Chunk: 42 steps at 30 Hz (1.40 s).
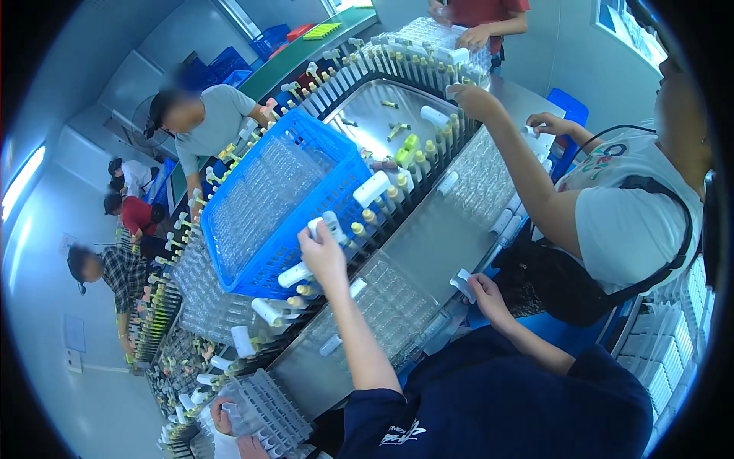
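Observation:
My left hand (pixel 325 260) reaches over the row of yellow-tipped pegs (pixel 371 216) on the line, its fingers closed around a small white plastic piece (pixel 315 227). Right beside those fingers another white part (pixel 334 226) stands over the pegs. Lower down, my right hand (pixel 489 299) pinches a white curved plastic piece (pixel 462 285) above the near edge of the metal table (pixel 440 249). Clear plastic trays with rows of pockets (pixel 382 294) lie on the table between my arms. What these white pieces belong to, I cannot tell.
A blue plastic basket (pixel 329 200) holding clear trays stands across the line. To my right, a co-worker's arm (pixel 520 161) reaches to the pegs. Another co-worker's hands (pixel 229 428) hold a tray at lower left. More people stand across the line.

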Each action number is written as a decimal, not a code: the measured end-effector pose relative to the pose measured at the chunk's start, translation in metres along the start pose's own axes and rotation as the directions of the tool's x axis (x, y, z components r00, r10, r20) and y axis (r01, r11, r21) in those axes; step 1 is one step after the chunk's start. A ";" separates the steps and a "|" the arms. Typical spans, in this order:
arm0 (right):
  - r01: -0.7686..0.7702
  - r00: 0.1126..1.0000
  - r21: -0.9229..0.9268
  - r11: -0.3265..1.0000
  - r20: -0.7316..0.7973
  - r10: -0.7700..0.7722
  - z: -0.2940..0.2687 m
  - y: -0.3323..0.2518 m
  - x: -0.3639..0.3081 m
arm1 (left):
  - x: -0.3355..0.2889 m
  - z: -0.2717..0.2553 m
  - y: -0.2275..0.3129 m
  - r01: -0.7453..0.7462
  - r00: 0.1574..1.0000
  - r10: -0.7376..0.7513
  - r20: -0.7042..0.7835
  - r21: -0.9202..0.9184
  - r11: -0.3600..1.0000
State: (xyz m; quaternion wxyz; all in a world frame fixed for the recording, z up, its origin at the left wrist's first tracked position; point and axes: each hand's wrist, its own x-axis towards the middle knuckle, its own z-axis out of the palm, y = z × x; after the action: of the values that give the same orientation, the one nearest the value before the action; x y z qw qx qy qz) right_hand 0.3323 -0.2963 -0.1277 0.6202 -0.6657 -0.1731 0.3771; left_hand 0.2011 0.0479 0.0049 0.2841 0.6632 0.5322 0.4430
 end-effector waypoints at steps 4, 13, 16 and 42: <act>0.034 0.999 -0.104 0.994 0.026 -0.032 -0.005 -0.003 0.027 | 0.016 -0.033 0.029 -0.158 0.962 0.050 0.267 0.399 0.903; 0.419 0.907 0.098 0.903 -0.089 -0.411 0.091 -0.144 0.117 | -0.039 -0.062 -0.018 -0.137 0.981 0.192 -0.007 0.679 0.721; 0.599 0.766 -0.248 0.761 -0.097 -0.635 0.136 -0.184 0.131 | -0.050 -0.085 -0.026 -0.298 0.903 0.423 -0.075 0.598 0.744; 0.999 0.035 -0.033 0.018 0.627 -0.778 0.274 -0.094 0.045 | -0.295 -0.206 -0.155 -0.185 0.911 -0.038 0.410 0.490 0.852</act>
State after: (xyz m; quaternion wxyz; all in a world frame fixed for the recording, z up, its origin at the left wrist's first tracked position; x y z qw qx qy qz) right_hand 0.1877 -0.0587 -0.0362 0.4654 -0.4028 -0.7869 -0.0439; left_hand -0.0645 -0.2120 -0.1191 0.1811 0.8122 0.5347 0.1470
